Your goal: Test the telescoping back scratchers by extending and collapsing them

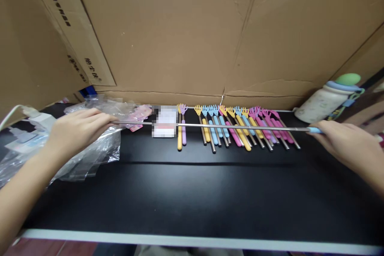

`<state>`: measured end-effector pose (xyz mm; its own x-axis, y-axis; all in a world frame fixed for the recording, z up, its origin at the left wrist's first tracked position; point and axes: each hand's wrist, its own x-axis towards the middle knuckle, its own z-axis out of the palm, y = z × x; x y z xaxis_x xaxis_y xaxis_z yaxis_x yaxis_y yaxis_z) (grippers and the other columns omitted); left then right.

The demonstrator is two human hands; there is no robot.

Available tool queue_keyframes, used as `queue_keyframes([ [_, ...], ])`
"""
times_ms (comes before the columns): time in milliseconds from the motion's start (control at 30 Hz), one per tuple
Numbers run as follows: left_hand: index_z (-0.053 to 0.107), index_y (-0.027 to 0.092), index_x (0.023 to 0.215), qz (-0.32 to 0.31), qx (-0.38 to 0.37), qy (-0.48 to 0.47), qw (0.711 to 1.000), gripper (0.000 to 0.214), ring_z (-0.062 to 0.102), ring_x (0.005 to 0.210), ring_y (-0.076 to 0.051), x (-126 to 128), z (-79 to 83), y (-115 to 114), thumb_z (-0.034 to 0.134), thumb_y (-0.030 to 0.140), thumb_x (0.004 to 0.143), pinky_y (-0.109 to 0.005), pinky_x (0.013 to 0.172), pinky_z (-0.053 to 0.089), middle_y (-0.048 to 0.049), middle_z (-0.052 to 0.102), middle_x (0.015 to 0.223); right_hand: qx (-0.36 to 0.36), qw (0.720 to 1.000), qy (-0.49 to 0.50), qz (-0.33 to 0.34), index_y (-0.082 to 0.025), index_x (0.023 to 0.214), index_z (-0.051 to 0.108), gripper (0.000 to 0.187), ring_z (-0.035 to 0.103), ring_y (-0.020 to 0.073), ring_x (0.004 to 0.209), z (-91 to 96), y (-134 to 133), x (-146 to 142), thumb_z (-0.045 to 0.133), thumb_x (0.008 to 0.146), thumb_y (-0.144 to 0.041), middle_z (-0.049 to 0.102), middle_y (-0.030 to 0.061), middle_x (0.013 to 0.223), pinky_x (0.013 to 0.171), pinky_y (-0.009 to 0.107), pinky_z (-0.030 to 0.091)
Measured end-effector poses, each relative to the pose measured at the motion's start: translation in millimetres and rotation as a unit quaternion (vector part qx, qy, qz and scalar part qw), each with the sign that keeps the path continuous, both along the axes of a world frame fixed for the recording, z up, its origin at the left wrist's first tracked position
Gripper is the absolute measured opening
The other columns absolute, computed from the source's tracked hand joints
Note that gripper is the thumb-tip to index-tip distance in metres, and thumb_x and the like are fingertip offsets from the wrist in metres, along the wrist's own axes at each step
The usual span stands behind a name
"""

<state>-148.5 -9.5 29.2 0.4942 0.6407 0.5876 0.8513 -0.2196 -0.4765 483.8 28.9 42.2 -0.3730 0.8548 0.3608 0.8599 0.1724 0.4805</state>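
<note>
Between my two hands a back scratcher (228,127) is stretched out long, its thin metal rod level above the table. My left hand (81,126) is closed around the rod's left end, and the scratcher's head is hidden in it. At the other end my right hand (345,138) grips the light blue handle (315,130). Behind the rod lies a row of several collapsed back scratchers (240,124) in yellow, blue, pink and purple, hand-shaped heads toward the back. A yellow one (179,140) and a purple one (184,132) lie apart, left of the row.
Clear plastic bags (90,156) are heaped at the left, near a white charger (40,120) with a cable. Pink packaging (139,116) and a blurred-out card (164,122) lie beside them. A white bottle (325,100) stands back right. Cardboard (180,40) walls the black table (195,200).
</note>
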Motion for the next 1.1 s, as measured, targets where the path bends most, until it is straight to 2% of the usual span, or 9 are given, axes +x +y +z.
queue_keyframes([
  [100,0.060,0.022,0.085,0.001,0.013,0.023,1.000,0.037,0.056,0.069,-0.015,0,4.6,2,0.026,0.029,0.096,-0.026,0.059,0.033,-0.0008,0.059,0.070,-0.027,1.000,0.007,0.011,-0.016,0.080,0.059,0.026,0.052,0.0139,0.060,-2.2,6,0,0.047,0.086,-0.039,0.061,0.0085,0.068,0.059,0.027,0.033],
  [167,0.060,0.021,0.083,-0.038,0.022,0.045,0.998,0.034,0.055,0.065,-0.015,8,6.4,5,0.028,0.026,0.095,-0.027,0.058,0.033,-0.0011,0.060,0.067,-0.019,0.999,0.000,0.036,-0.016,0.078,0.058,0.027,0.051,0.0135,0.058,-2.2,5,-14,0.043,0.088,-0.036,0.060,0.0081,0.067,0.057,0.026,0.031],
  [300,0.059,0.021,0.084,-0.131,0.028,0.066,0.989,0.016,0.057,0.066,-0.014,58,6.7,7,0.043,0.022,0.091,-0.025,0.063,0.038,0.0014,0.064,0.071,0.050,0.988,-0.051,0.139,-0.019,0.071,0.053,0.026,0.047,0.0128,0.052,2.1,-10,-87,0.041,0.089,-0.032,0.054,0.0030,0.057,0.051,0.027,0.023],
  [433,0.054,0.019,0.073,-0.182,0.002,0.049,0.982,0.021,0.051,0.051,-0.012,121,4.7,2,0.042,0.017,0.090,-0.025,0.053,0.033,0.0027,0.055,0.055,0.073,0.965,-0.027,0.250,-0.019,0.069,0.050,0.030,0.046,0.0113,0.047,1.6,-30,-170,0.034,0.093,-0.029,0.051,-0.0011,0.052,0.050,0.026,0.021],
  [633,0.050,0.018,0.070,-0.207,-0.025,0.037,0.977,0.020,0.050,0.050,-0.013,168,2.2,-20,0.041,0.010,0.086,-0.027,0.051,0.032,0.0021,0.052,0.053,0.021,0.952,0.029,0.305,-0.017,0.090,0.056,0.022,0.048,0.0084,0.045,-16.1,-52,-221,0.036,0.093,-0.024,0.060,-0.0009,0.063,0.046,0.026,0.019],
  [800,0.049,0.018,0.070,-0.211,-0.026,0.005,0.977,0.021,0.050,0.050,-0.013,183,-5.0,-31,0.042,0.019,0.091,-0.027,0.052,0.030,0.0031,0.049,0.052,0.026,0.947,0.050,0.317,-0.022,0.095,0.058,0.021,0.044,0.0076,0.041,-18.7,-62,-238,0.038,0.093,-0.027,0.056,-0.0039,0.058,0.046,0.026,0.018],
  [900,0.049,0.018,0.072,-0.219,-0.031,-0.010,0.975,0.022,0.050,0.050,-0.012,177,-8.6,-27,0.042,0.022,0.092,-0.027,0.052,0.029,0.0040,0.050,0.052,0.030,0.944,0.046,0.324,-0.022,0.088,0.059,0.018,0.046,0.0069,0.045,-16.7,-60,-234,0.042,0.090,-0.023,0.056,-0.0038,0.058,0.050,0.026,0.021],
  [1000,0.051,0.020,0.073,-0.211,-0.043,-0.001,0.977,0.023,0.051,0.052,-0.011,147,-6.4,-15,0.040,0.025,0.093,-0.026,0.054,0.031,0.0039,0.052,0.054,0.056,0.949,0.022,0.311,-0.022,0.083,0.060,0.017,0.050,0.0077,0.053,-14.4,-48,-202,0.044,0.089,-0.024,0.058,-0.0026,0.061,0.055,0.025,0.024],
  [1100,0.051,0.020,0.071,-0.160,-0.034,0.035,0.986,0.028,0.052,0.055,-0.012,96,-0.1,-5,0.037,0.029,0.094,-0.026,0.056,0.033,0.0031,0.056,0.057,0.111,0.957,-0.031,0.266,-0.021,0.083,0.061,0.019,0.049,0.0093,0.057,-10.6,-31,-143,0.045,0.089,-0.030,0.061,-0.0004,0.066,0.054,0.024,0.025],
])
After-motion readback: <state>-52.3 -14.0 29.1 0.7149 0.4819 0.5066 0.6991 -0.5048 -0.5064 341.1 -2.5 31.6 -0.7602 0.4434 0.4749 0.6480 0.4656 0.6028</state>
